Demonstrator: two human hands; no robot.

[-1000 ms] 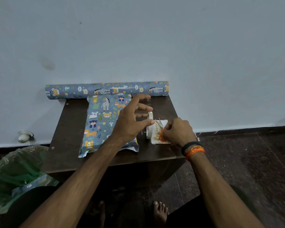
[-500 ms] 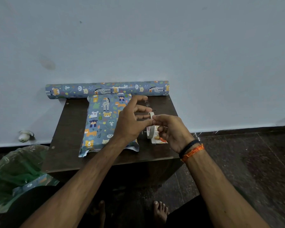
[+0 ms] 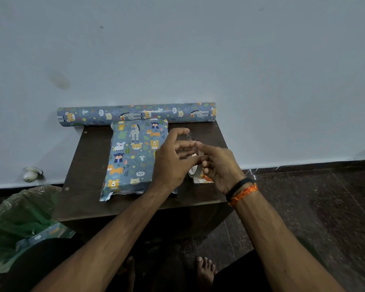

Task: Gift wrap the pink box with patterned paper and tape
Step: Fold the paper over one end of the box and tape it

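Both hands' [image 3: 173, 159] [image 3: 219, 167] grip on clear tape strip [image 3: 188, 144], wrapped box [image 3: 135, 157] just left.

No readable text, label, brand or number anywhere. Wrapping paper roll [image 3: 136, 114] and wrapped box [image 3: 133, 157]: animal and leaf pictures only. Dark barcode-like patch at roll's left end, too small to read. Small card [image 3: 204, 179] under tape roll [image 3: 193, 172]: orange print, blurred, illegible.

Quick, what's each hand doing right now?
Left hand: pinching a clear tape strip.
Right hand: pinching the same strip.
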